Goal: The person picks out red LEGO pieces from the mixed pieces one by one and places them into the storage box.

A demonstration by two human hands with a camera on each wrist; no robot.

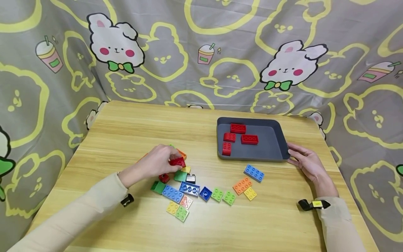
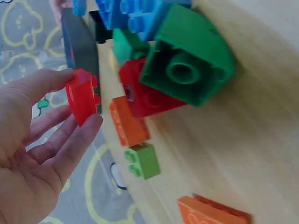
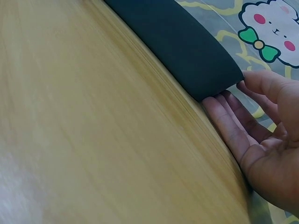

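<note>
My left hand (image 1: 162,160) pinches a red brick (image 1: 178,162) above the pile of bricks; in the left wrist view the left hand (image 2: 49,126) holds that red brick (image 2: 81,97) between thumb and fingertips, studs facing the pile. My right hand (image 1: 310,164) grips the near right corner of the grey tray (image 1: 270,156). The right wrist view shows the right hand (image 3: 266,126) with its thumb at the upper edge and fingers at the lower edge of the tray (image 3: 187,51). Several red bricks lie in the tray, among them one (image 1: 249,139) near its middle.
Below the left hand lie a dark green brick (image 1: 158,187), blue bricks (image 1: 172,193) and a red one (image 1: 164,178). Nearer the tray are a blue brick (image 1: 254,173), an orange one (image 1: 242,185) and a yellow one (image 1: 250,193). A patterned curtain (image 1: 167,45) hangs around the table.
</note>
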